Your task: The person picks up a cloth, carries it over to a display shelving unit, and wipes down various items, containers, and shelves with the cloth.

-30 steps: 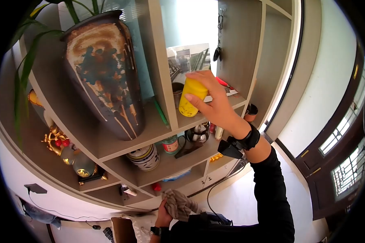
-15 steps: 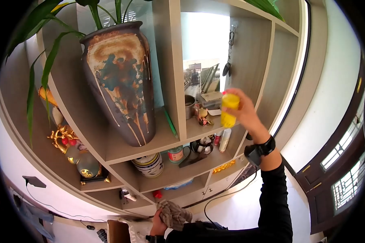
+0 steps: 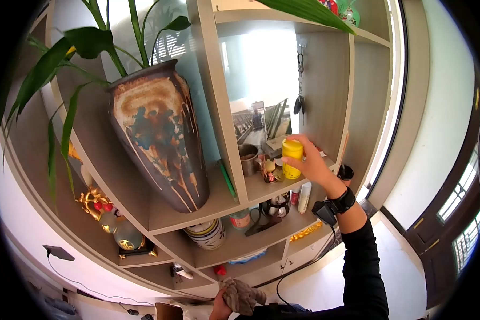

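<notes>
My right hand [image 3: 310,161] is wrapped round a yellow container [image 3: 292,159], which stands upright at the shelf's front, to the right of a small figurine [image 3: 270,169]. A metal cup [image 3: 248,159] stands to the left of the figurine, and a grey box [image 3: 275,145] lies behind. Low in the view, my left hand [image 3: 220,306] grips a crumpled grey-brown cloth [image 3: 242,296] below the cabinet. Part of that hand is hidden by the cloth.
A tall painted vase [image 3: 162,138] with a leafy plant fills the left compartment. A green stick [image 3: 228,180] lies beside it. Below are a patterned pot [image 3: 207,234], a bottle [image 3: 240,219] and a white tube [image 3: 304,198]. Keys [image 3: 299,104] hang on the right wall.
The yellow container in my right hand went right, uncovering the figurine, and is now low at the shelf's surface. My left hand still holds the cloth. The camera view has shifted.
</notes>
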`<state>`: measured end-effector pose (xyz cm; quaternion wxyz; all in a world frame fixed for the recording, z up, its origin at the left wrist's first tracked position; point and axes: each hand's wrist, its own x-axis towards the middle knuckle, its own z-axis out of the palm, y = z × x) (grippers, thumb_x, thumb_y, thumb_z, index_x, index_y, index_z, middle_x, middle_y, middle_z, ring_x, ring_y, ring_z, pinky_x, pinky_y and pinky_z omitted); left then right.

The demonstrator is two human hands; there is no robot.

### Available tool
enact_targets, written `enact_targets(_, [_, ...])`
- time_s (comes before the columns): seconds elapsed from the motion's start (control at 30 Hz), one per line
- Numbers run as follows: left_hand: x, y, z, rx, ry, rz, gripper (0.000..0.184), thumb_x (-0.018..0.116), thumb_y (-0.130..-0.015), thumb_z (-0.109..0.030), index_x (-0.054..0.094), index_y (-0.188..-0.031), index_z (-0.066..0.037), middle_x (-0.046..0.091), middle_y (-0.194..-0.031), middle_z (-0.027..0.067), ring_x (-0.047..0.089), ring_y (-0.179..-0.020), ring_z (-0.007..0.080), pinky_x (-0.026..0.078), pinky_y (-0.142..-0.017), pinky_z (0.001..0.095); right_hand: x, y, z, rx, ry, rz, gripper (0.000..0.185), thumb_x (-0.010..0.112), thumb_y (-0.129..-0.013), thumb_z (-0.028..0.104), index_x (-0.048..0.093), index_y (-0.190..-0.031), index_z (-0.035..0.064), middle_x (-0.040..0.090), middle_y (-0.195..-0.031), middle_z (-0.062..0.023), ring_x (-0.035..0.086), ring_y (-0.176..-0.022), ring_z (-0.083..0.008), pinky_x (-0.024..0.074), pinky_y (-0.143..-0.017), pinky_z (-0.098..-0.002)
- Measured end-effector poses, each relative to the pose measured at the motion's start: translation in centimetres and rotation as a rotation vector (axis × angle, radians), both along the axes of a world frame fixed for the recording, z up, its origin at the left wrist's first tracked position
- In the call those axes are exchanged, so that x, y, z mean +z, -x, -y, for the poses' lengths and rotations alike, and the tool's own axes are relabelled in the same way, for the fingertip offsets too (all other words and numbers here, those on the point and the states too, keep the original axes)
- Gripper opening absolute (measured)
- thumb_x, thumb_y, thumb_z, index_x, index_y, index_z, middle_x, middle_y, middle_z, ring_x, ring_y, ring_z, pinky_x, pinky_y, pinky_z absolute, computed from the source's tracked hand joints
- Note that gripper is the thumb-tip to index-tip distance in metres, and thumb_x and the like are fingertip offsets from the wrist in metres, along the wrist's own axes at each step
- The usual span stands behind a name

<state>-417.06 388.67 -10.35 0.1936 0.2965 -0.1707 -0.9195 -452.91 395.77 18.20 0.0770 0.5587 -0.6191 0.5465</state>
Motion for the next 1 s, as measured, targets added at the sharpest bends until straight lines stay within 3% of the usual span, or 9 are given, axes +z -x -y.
enact_targets(0.07, [-1.5, -0.6, 0.4, 0.001, 0.079, -0.006, 0.036, 0.032, -0.082, -0.019, 0.041, -0.113, -0.002, 0.046, -0.112, 0.0133, 0.043, -0.105, 0.0288, 0.033, -0.091, 0.0437, 0.2, 0.1, 0.2, -0.052, 0.07, -0.127, 0.057, 0.067, -0.067, 0.02, 0.036, -0.114, 0.0055, 0.044, -0.105, -0.0126, 0.046, -0.091, -0.0197, 0.0374, -0.078, -0.0293])
enact_targets(0.17, [-2.1, -0.8, 0.7, 0.022, 0.131, 0.007, 0.036, 0.032, -0.082, -0.019, 0.041, -0.113, -0.003, 0.047, -0.111, 0.0136, 0.043, -0.104, 0.0294, 0.032, -0.091, 0.0449, 1.3, -0.4, -0.3, -0.166, 0.176, -0.193, 0.061, 0.067, -0.067, 0.021, 0.034, -0.116, 0.006, 0.042, -0.107, -0.0132, 0.045, -0.094, -0.0218, 0.0368, -0.079, -0.0304])
enact_targets(0.3, [-1.5, -0.7, 1.0, 0.003, 0.124, 0.019, 0.037, 0.034, -0.082, -0.02, 0.04, -0.114, -0.003, 0.045, -0.113, 0.0142, 0.042, -0.106, 0.0302, 0.031, -0.091, 0.0455, 1.6, -0.1, -0.1, -0.204, 0.279, -0.049, 0.039, 0.063, -0.071, 0.021, 0.045, -0.102, 0.0056, 0.049, -0.097, -0.0101, 0.05, -0.085, -0.0216, 0.0395, -0.073, -0.0296])
enact_targets(0.4, [-0.6, 0.1, 0.7, 0.008, 0.166, 0.028, 0.038, 0.034, -0.082, -0.021, 0.039, -0.115, -0.003, 0.044, -0.115, 0.0144, 0.041, -0.107, 0.0302, 0.031, -0.091, 0.0455, 1.6, -4.7, 1.3, -0.074, 0.143, -0.482, 0.03, 0.061, -0.068, 0.014, 0.049, -0.095, 0.0051, 0.051, -0.08, -0.0092, 0.051, -0.076, -0.0269, 0.0426, -0.066, -0.0326])
enact_targets(0.53, [-0.6, 0.9, 0.7, -0.018, 0.156, -0.025, 0.038, 0.033, -0.082, -0.021, 0.038, -0.116, -0.003, 0.043, -0.116, 0.0144, 0.04, -0.107, 0.0302, 0.031, -0.092, 0.0455, 0.4, -5.8, 3.8, -0.17, 0.065, -0.446, 0.03, 0.06, -0.065, 0.01, 0.05, -0.092, 0.0027, 0.051, -0.077, -0.0119, 0.051, -0.075, -0.0298, 0.043, -0.064, -0.0359])
enact_targets(0.6, [-0.6, 1.0, 0.9, -0.005, 0.112, 0.011, 0.039, 0.032, -0.083, -0.021, 0.038, -0.117, -0.003, 0.043, -0.116, 0.0138, 0.04, -0.108, 0.0298, 0.031, -0.092, 0.0451, 0.4, -4.7, 4.9, -0.312, -0.228, -0.387, 0.035, 0.06, -0.067, 0.013, 0.05, -0.098, 0.0016, 0.053, -0.086, -0.0162, 0.052, -0.079, -0.0327, 0.0424, -0.066, -0.037])
enact_targets(0.7, [-0.6, 0.7, 0.9, -0.011, 0.123, -0.006, 0.039, 0.032, -0.083, -0.022, 0.038, -0.116, -0.003, 0.043, -0.116, 0.0131, 0.04, -0.108, 0.0294, 0.031, -0.092, 0.0448, 0.2, -4.6, 5.8, -0.318, -0.283, -0.341, 0.036, 0.058, -0.066, 0.011, 0.049, -0.1, 0.0004, 0.055, -0.08, -0.0191, 0.052, -0.076, -0.0342, 0.0426, -0.066, -0.0389])
enact_targets(0.93, [-2.2, -0.5, 1.4, 0.025, 0.125, -0.01, 0.037, 0.033, -0.081, -0.02, 0.042, -0.113, -0.003, 0.045, -0.113, 0.0125, 0.042, -0.105, 0.0289, 0.032, -0.091, 0.0448, 0.4, -5.0, 6.2, -0.263, -0.225, -0.253, 0.033, 0.056, -0.065, 0.006, 0.049, -0.098, 0.0005, 0.055, -0.072, -0.0207, 0.053, -0.072, -0.0359, 0.0425, -0.065, -0.0414])
enact_targets(1.0, [-2.9, -0.7, 1.4, 0.043, 0.144, 0.007, 0.037, 0.034, -0.081, -0.021, 0.042, -0.113, -0.003, 0.045, -0.113, 0.0126, 0.042, -0.105, 0.0289, 0.032, -0.091, 0.0447, -0.1, -4.9, 6.2, -0.276, -0.073, -0.271, 0.031, 0.057, -0.066, 0.006, 0.05, -0.096, 0.002, 0.055, -0.068, -0.0198, 0.054, -0.067, -0.0341, 0.0429, -0.061, -0.039])
